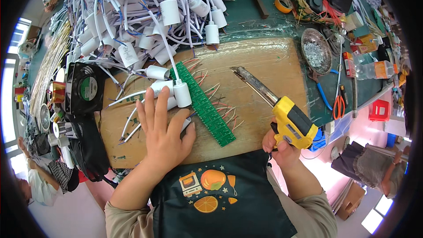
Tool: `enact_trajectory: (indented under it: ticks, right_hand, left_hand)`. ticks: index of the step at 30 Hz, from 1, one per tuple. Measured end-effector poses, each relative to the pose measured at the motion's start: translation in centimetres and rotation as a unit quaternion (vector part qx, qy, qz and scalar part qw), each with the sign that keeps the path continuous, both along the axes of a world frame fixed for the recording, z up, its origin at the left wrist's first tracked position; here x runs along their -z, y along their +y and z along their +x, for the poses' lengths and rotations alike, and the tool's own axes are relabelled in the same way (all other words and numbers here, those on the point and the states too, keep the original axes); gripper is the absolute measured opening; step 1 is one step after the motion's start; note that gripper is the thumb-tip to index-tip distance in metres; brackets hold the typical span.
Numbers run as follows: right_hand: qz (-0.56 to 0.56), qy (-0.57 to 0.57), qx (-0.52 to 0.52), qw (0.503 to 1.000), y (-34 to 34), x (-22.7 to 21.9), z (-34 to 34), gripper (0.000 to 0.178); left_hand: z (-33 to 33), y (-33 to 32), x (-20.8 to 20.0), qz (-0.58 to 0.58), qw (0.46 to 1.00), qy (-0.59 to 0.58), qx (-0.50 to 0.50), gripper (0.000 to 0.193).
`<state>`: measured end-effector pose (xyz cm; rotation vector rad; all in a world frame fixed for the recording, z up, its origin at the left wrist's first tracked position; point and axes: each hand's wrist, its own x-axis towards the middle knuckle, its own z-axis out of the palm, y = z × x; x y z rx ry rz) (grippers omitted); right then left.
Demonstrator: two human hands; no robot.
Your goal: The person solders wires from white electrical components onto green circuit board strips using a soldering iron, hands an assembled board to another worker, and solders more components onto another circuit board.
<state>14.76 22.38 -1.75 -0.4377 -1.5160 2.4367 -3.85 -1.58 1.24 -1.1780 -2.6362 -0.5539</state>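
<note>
My left hand (165,128) lies spread over several white lamp sockets, its fingertips on or close to them. One socket (182,94) stands by the index finger, against a long green circuit board strip (200,101). Another white piece is partly hidden between thumb and index finger. Thin red, white and dark wires stick out along the strip's right side. My right hand (282,147) is wrapped round the lower grip of a yellow and black soldering gun (294,123). Its dark metal tip points up and left, above the brown work board (273,61), apart from the strip.
A big pile of white sockets with cables (169,11) fills the back left. A black fan (83,88) stands at left. To the right are a metal dish of small bits (316,50), orange-handled scissors (339,105), a plastic bottle (374,70) and yellow tape (283,4). Other people sit nearby.
</note>
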Motion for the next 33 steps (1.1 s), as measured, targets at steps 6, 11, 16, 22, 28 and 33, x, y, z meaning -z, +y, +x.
enact_trajectory:
  ticks: [6,11,16,22,28,33]
  right_hand:
    - [-0.032,-0.018,0.007,0.999,-0.3,-0.2,-0.4,0.08]
    - [-0.026,0.036,-0.023,0.999,0.1,0.7,-0.3,0.062]
    - [-0.038,0.03,-0.024,0.999,0.0,0.3,-0.5,0.061]
    - [-0.046,-0.022,0.013,0.999,-0.4,0.0,-0.2,0.079]
    - [-0.058,0.023,0.007,0.998,-0.1,0.2,-0.5,0.063]
    - [-0.063,0.02,0.04,0.997,-0.4,0.2,-0.7,0.069]
  left_hand:
    - [0.4,-2.6,0.0,0.014,0.997,-0.075,0.015,0.044]
    - [-0.7,-1.9,-2.0,-0.02,0.997,-0.019,0.076,0.04]
    - [-3.1,0.8,-5.8,-0.121,0.962,0.138,0.203,0.029]
    - [-6.8,3.4,-5.0,-0.091,0.953,0.07,0.279,0.032]
    - [-10.3,8.2,-6.5,-0.003,0.954,0.127,0.271,0.032]
    - [-14.2,12.7,-5.9,-0.076,0.932,0.281,0.217,0.03]
